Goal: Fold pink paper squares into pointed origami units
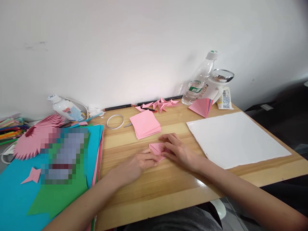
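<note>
A small sheet of pink origami paper (pixel 156 147), folded with a diagonal crease, lies on the wooden table under both hands. My left hand (pixel 143 162) has its fingers together on the paper's lower left edge. From the right, my right hand (pixel 176 149) curls its fingers over the other side, hiding that part of the sheet. Just beyond is a stack of pink square paper (pixel 145 124), with a grey metal tip (pixel 128 124) poking out at its left. Folded pink paper pieces (pixel 162 104) lie in a pile behind the stack.
White board (pixel 237 139) lies at the right; a water bottle (pixel 198 80), a mug (pixel 214 86) and a folded pink paper (pixel 201 107) stand behind it. A roll of tape (pixel 115 122) is left of the stack. Coloured sheets (pixel 14 192) and a glue bottle (pixel 67 108) occupy the left.
</note>
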Demonstrator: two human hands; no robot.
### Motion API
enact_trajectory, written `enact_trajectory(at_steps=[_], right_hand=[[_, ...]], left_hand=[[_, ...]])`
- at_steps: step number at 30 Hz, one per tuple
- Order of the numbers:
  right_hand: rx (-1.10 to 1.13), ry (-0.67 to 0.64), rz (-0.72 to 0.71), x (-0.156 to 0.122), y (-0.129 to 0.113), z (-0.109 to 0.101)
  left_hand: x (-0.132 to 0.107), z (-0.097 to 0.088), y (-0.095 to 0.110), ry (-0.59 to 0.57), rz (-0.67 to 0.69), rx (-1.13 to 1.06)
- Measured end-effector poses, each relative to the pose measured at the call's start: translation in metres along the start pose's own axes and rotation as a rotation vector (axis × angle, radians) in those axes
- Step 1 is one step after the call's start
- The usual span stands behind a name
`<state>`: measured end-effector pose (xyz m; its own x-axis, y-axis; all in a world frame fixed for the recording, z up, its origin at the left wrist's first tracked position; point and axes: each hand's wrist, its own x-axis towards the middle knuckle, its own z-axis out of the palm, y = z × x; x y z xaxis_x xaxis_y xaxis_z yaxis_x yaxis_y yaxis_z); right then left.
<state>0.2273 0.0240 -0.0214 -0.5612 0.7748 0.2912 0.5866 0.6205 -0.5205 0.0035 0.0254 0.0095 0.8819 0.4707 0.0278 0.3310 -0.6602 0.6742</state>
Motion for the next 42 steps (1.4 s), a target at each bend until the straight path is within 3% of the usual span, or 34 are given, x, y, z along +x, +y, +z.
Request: enact_trajectory(at_steps=[6,12,20,31,36,42], right_hand=[[-0.115,0.010,0.014,0.003,-0.003,-0.007],[-0.038,-0.026,0.057,0.001,-0.001,-0.013],[-0.145,-0.082,0.024,0.001,-0.002,-0.020],[-0.347,0.079,0.045,-0.004,-0.024,0.006],[-0.391,0.078,0.055,-0.005,-0.022,0.011],[-0.337,0.071,0.078,-0.005,-0.024,0.012]], left_hand=[[0.001,-0.001,0.005,0.022,-0.007,0.048],[-0.001,0.001,-0.004,0.050,0.122,0.129],[-0.001,-0.001,0.001,0.023,0.102,0.228],[-0.002,0.003,-0.007,0.010,0.091,0.215],[0.000,-0.002,-0.002,-0.027,0.019,0.211],[0.003,-0.004,-0.001,-0.028,0.031,0.206]])
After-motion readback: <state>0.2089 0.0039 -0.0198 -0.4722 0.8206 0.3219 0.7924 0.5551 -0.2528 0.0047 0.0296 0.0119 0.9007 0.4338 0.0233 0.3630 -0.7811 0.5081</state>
